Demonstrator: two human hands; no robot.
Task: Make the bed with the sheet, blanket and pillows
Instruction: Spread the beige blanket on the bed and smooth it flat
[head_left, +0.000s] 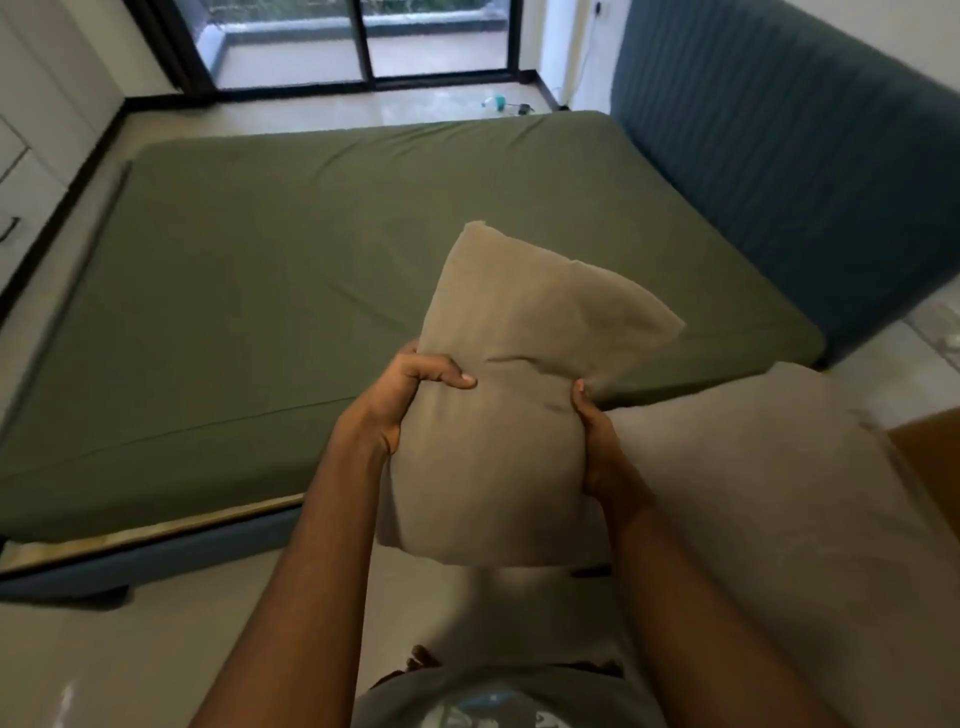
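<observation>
A tan pillow (519, 332) is held in the air over the near edge of the bed. My left hand (410, 395) grips its left side with fingers curled over the fabric, and my right hand (597, 447) grips its right side. The green sheet (291, 249) lies stretched flat over the mattress. A second pale pillow or folded cover (769, 493) lies low at the right, beside the bed; its exact kind is unclear. No blanket is plainly visible.
A blue padded headboard (779, 156) runs along the bed's right side. Glass sliding doors (363, 41) stand at the far end, with small items on the floor (501, 103) near them. White cabinets (31, 130) line the left wall. A brown surface (930, 457) sits at the right edge.
</observation>
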